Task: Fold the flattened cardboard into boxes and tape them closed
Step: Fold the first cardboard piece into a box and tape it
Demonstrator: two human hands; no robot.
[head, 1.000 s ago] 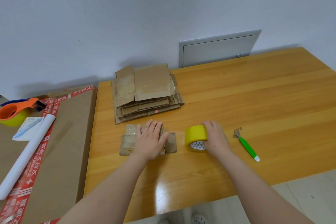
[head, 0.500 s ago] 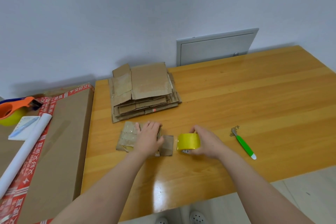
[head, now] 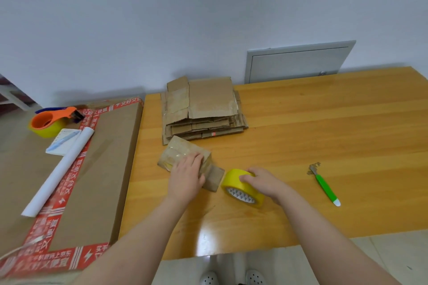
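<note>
**Two hands, one small carton, one roll of tape**

We start with the wooden table [head: 324,136], which fills the right and middle of the view. Against its left edge lies a large flat box [head: 99,169] edged in red printed tape, and on that box rest a white paper roll [head: 60,169] and an orange tape dispenser [head: 49,120]. At the far side of the table we see the stack of flattened cardboard [head: 208,104]. Just in front of it sits the small cardboard piece [head: 178,151], partly wrapped in clear tape. Our left hand [head: 186,178] lies on top of it, fingers straight and pressing down. Our right hand [head: 264,181] curls over the yellow tape roll [head: 243,190], which stands tilted on the table, just beside the piece's near flap. Well to the right lies a green-handled tool [head: 325,188].
</note>
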